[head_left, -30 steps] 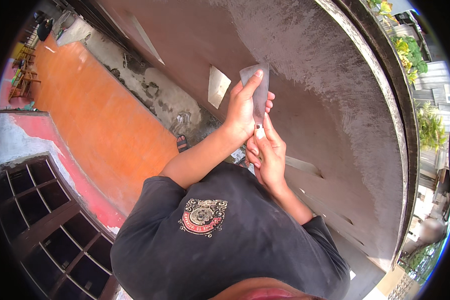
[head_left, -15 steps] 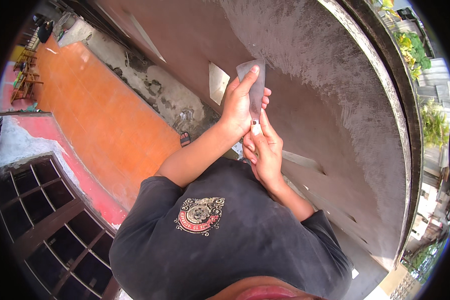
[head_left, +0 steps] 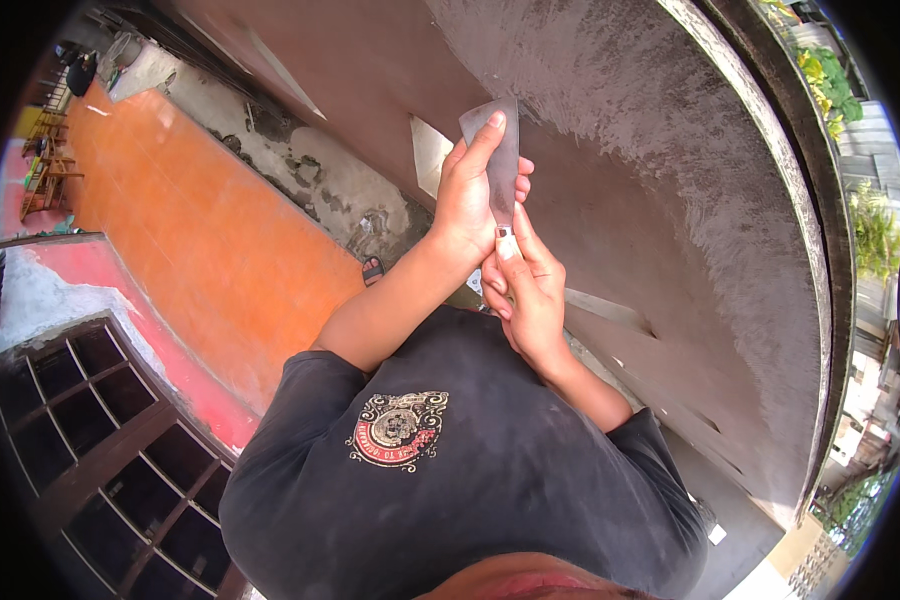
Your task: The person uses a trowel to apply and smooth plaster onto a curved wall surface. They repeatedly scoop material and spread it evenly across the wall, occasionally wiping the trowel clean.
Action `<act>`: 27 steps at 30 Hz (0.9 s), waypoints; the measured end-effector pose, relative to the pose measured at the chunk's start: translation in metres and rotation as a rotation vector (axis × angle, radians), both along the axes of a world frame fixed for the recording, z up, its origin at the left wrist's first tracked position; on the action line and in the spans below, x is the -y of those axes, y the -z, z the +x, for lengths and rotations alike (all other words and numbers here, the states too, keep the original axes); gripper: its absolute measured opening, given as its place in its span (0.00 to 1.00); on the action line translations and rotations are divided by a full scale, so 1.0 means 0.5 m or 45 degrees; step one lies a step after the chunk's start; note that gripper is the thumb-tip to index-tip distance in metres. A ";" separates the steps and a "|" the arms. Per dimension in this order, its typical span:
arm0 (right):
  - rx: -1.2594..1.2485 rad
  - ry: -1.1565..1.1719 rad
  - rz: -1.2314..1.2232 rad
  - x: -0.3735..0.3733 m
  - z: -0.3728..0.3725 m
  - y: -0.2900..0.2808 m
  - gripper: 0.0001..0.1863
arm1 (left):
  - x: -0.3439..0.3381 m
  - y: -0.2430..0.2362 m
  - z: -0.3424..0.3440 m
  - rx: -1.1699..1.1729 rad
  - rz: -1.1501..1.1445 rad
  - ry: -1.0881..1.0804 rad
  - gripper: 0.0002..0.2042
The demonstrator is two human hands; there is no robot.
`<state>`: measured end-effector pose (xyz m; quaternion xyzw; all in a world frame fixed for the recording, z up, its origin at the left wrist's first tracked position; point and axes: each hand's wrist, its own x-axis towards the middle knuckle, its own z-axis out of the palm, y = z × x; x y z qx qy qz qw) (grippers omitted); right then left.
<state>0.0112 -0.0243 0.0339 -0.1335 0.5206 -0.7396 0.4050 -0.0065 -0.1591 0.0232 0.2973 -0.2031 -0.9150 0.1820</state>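
Observation:
Between my two hands is a scraper [head_left: 506, 178] with a flat, dull grey blade that widens toward its far end. My left hand [head_left: 467, 195] grips the blade, thumb pressed flat on its upper face and fingers wrapped behind its right edge. Around the pale handle, just below the metal collar, my right hand [head_left: 532, 295] is closed with its thumb along the top. Most of the handle is hidden by those fingers. The blade is held in front of a brown-grey wall [head_left: 610, 210], whose surface looks rough and streaked toward the top.
A pale curved ledge [head_left: 760, 110] edges the wall at the right, with plants [head_left: 830, 85] beyond. Orange floor [head_left: 210, 220] stretches out at the left, bordered by a stained concrete strip [head_left: 310, 165]. A dark-framed window [head_left: 90, 400] is at lower left. A sandalled foot [head_left: 372, 270] shows below my left forearm.
Both hands and the scraper have shifted slightly up and to the left in the view. The grip on blade and handle looks the same.

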 end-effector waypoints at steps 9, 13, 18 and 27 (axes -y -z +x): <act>0.065 0.007 0.204 0.003 -0.006 -0.007 0.30 | 0.003 -0.011 -0.004 0.102 0.017 0.076 0.21; 0.025 -0.031 -0.096 0.001 -0.014 -0.007 0.31 | 0.005 -0.017 -0.006 -0.206 -0.176 -0.187 0.20; 0.084 -0.028 -0.064 -0.008 -0.006 -0.005 0.30 | -0.001 -0.020 0.000 0.061 -0.098 0.037 0.20; 0.024 -0.071 -0.091 0.006 -0.004 0.007 0.31 | 0.013 -0.029 0.002 0.075 -0.090 0.003 0.20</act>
